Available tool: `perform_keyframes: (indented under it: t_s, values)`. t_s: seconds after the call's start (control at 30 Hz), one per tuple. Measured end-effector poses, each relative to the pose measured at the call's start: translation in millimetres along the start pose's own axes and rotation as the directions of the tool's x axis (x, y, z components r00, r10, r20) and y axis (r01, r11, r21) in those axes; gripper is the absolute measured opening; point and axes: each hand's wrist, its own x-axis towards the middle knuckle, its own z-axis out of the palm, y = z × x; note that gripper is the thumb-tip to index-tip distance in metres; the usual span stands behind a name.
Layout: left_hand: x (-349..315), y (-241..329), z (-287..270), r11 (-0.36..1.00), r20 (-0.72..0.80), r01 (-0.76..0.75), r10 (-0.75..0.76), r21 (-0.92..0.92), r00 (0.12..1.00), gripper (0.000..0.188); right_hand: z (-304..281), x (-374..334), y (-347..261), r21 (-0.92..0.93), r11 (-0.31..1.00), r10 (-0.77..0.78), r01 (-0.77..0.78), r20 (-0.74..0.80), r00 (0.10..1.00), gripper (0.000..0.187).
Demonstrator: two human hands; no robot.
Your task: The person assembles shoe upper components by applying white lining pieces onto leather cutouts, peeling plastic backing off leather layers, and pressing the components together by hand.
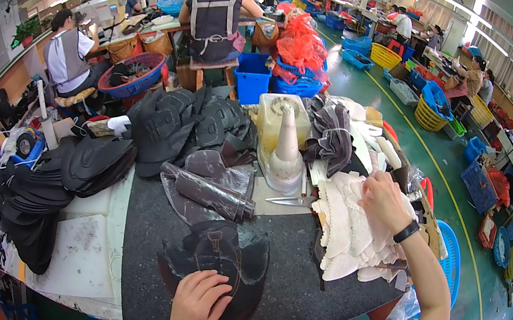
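Left hand (197, 303) lay flat on black stitched leathery upper (213, 246); right hand (387, 201), grip unclear, met cream ragged fabric pieces (342, 223), overlap risking double pickup.

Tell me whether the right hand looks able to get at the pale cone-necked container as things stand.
Probably yes: the right hand is at the white pieces, and nothing tall seems to stand between it and the pale cone-necked container.
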Motion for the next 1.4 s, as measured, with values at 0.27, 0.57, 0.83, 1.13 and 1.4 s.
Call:
perform_keyframes:
  t_s: [0.27, 0.57, 0.83, 1.13, 1.4]
  values:
    - [5.1, 9.4, -2.1, 0.993, -0.031, -0.037, 0.033, -0.114, 0.999, 0.017, 0.4, 4.5, -16.4, -0.207, 0.971, -0.159, 0.121, -0.179, 0.971, 0.01]
    - [18.0, 14.7, 2.3, 0.971, -0.048, -0.074, 0.065, -0.228, 0.997, 0.019, -25.4, -9.9, -49.6, -0.339, 0.902, -0.366, 0.267, -0.273, 0.89, 0.008]
    - [33.8, 28.3, 8.7, 0.743, 0.262, 0.382, -0.28, -0.55, 0.923, 0.018, -58.7, -43.4, -167.9, 0.673, 0.572, -0.685, 0.468, 0.079, 0.724, 0.018]
    - [0.7, -1.7, -7.2, 0.016, 0.616, 0.617, -0.037, -0.787, 0.787, 0.016, -54.0, -34.5, -211.8, 0.878, 0.475, -0.682, 0.065, 0.32, 0.657, 0.017]
    - [11.3, 8.2, -1.1, -0.538, 0.372, 0.192, -0.248, -0.821, 0.895, 0.012, -38.5, -30.4, -237.2, 0.688, 0.334, -0.591, 0.644, -0.379, 0.712, 0.031]
